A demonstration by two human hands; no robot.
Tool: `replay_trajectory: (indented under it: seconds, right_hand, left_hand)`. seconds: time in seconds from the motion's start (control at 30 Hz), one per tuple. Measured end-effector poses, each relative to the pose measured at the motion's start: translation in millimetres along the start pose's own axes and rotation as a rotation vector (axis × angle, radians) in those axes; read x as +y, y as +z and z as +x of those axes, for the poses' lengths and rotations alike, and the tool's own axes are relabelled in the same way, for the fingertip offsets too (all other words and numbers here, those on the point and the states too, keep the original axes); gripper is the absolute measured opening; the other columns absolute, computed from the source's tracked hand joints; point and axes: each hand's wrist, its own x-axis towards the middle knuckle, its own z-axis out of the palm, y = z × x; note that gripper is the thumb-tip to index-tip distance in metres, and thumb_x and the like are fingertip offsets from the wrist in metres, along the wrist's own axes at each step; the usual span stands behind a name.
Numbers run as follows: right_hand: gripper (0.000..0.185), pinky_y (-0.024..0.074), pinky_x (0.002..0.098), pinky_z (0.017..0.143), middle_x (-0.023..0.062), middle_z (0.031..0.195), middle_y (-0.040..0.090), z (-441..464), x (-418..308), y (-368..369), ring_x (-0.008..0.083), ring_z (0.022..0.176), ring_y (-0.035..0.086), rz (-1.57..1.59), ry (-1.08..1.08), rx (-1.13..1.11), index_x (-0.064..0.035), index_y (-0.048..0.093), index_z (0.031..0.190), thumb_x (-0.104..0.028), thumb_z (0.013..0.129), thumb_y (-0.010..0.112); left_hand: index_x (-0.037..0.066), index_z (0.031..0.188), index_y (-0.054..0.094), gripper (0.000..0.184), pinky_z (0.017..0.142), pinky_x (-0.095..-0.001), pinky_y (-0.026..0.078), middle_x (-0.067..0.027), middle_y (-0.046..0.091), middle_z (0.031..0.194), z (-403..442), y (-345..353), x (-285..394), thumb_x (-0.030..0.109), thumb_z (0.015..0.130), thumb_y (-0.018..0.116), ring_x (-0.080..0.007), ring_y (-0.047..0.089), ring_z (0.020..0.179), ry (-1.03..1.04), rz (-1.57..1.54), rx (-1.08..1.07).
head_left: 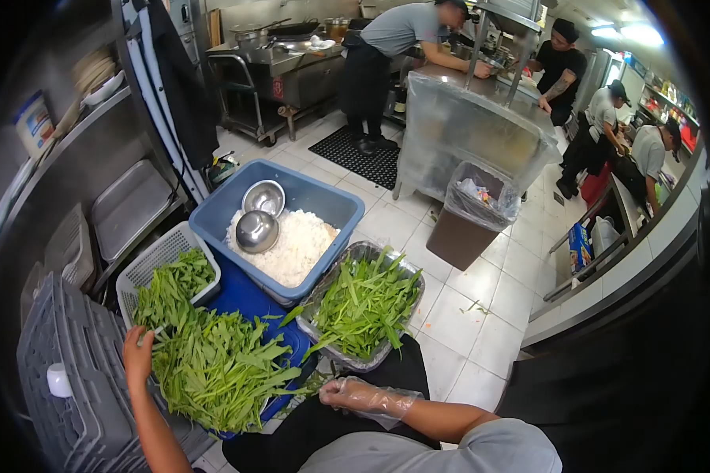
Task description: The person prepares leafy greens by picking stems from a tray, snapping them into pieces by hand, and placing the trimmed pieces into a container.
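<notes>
A large heap of long-leaved greens [221, 366] lies in front of me on a blue surface [241, 288]. At its left edge is my left hand [138, 353], bare, with fingers curled together; a thin pale piece shows by the fingertips, too small to name. My right hand [359, 394], in a clear plastic glove, rests closed above my dark apron; whatever its fingers hold, if anything, is hidden. Just beyond it stands a lined tub [312, 314] of cut greens [367, 303]. More leaves [183, 276] fill a pale perforated basket [126, 288] at the left.
A blue-grey bin [335, 206] holds white rice [300, 252] and two metal bowls [258, 231]. Stacked grey racks [71, 370] and a shelf [106, 98] border the left. A lined trash bin [459, 236] stands ahead. Several people work at counters in the back.
</notes>
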Motion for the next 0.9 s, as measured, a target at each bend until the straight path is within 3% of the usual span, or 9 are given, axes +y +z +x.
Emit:
replay_trajectory:
  seconds: [0.07,0.1,0.17,0.23,0.27,0.33,0.4,0.73,0.9]
  right_hand:
    - [0.031,0.0437,0.0236,0.058,-0.0034,0.074,0.056,7.9,1.3,2.6,0.0047,0.065,0.051,-0.023,-0.044,-0.059,-0.0102,0.062,0.093,-0.041,0.091,0.059]
    - [0.034,0.0466,0.0290,0.061,0.0013,0.077,0.059,12.0,-5.1,4.1,0.0114,0.069,0.056,-0.110,-0.049,-0.085,-0.0085,0.062,0.094,-0.042,0.093,0.055]
    - [0.040,0.0490,0.0388,0.067,0.0097,0.081,0.062,25.2,-15.5,15.4,0.0236,0.075,0.061,-0.364,-0.466,0.002,-0.0045,0.062,0.097,-0.043,0.095,0.050]
    - [0.040,0.0489,0.0471,0.074,0.0179,0.088,0.063,56.9,-39.1,33.6,0.0341,0.083,0.061,-0.473,-0.696,-0.188,-0.0011,0.061,0.100,-0.039,0.094,0.049]
    - [0.039,0.0493,0.0475,0.074,0.0193,0.088,0.062,48.9,-103.0,40.2,0.0349,0.082,0.061,-0.698,-0.498,-0.428,-0.0006,0.062,0.102,-0.036,0.089,0.053]
    - [0.046,0.0497,0.0469,0.078,0.0238,0.096,0.065,59.9,-170.4,80.1,0.0315,0.086,0.063,-0.971,-0.797,-0.619,0.0031,0.065,0.103,-0.039,0.085,0.055]
    - [0.049,0.0497,0.0464,0.079,0.0227,0.102,0.065,45.1,-242.1,113.5,0.0307,0.090,0.063,-1.239,-0.753,-0.775,0.0022,0.064,0.110,-0.040,0.085,0.058]
    - [0.048,0.0490,0.0403,0.085,0.0172,0.108,0.065,34.4,-249.4,127.0,0.0266,0.096,0.062,-1.362,-0.848,-0.568,-0.0012,0.061,0.118,-0.040,0.089,0.058]
    - [0.048,0.0487,0.0372,0.087,0.0144,0.110,0.064,42.6,-251.2,106.4,0.0245,0.100,0.062,-1.243,-0.904,-0.459,-0.0029,0.059,0.121,-0.040,0.090,0.058]
  left_hand:
    - [0.001,0.121,0.061,0.043,0.106,-0.0422,0.036,-0.0192,0.050,0.138,-42.0,-11.7,-1.6,0.033,0.093,0.059,-0.0341,0.044,0.131,-0.013,-0.028,0.063]
    - [0.002,0.121,0.061,0.042,0.106,-0.0417,0.036,-0.0191,0.049,0.138,-59.5,-17.6,-4.9,0.033,0.093,0.058,-0.0337,0.043,0.132,-0.013,-0.035,0.089]
    - [0.000,0.123,0.060,0.043,0.106,-0.0398,0.036,-0.0183,0.049,0.140,-91.6,-21.0,-18.7,0.032,0.095,0.056,-0.0317,0.042,0.133,-0.044,-0.104,0.100]
    - [-0.001,0.124,0.059,0.044,0.105,-0.0387,0.037,-0.0168,0.049,0.140,-114.2,-11.9,-33.8,0.033,0.097,0.053,-0.0300,0.043,0.133,-0.085,-0.252,0.123]
    - [-0.002,0.125,0.059,0.044,0.105,-0.0380,0.037,-0.0157,0.050,0.140,-120.0,-8.2,-41.2,0.033,0.098,0.051,-0.0287,0.043,0.132,-0.108,-0.298,0.139]
    - [-0.001,0.126,0.059,0.044,0.105,-0.0373,0.037,-0.0144,0.051,0.139,-132.9,-5.0,-32.7,0.033,0.099,0.050,-0.0269,0.045,0.130,-0.139,-0.401,0.139]
    - [-0.001,0.126,0.059,0.043,0.105,-0.0367,0.037,-0.0137,0.051,0.138,-150.6,2.1,-22.9,0.032,0.099,0.049,-0.0259,0.047,0.128,-0.172,-0.478,0.172]
    - [-0.002,0.123,0.059,0.040,0.104,-0.0351,0.037,-0.0138,0.053,0.136,-152.2,35.3,-14.6,0.028,0.099,0.050,-0.0247,0.049,0.125,-0.105,-0.459,0.159]
    - [-0.002,0.122,0.060,0.038,0.104,-0.0343,0.037,-0.0139,0.054,0.134,-166.8,28.0,-34.3,0.026,0.098,0.051,-0.0241,0.050,0.124,-0.006,-0.382,0.172]
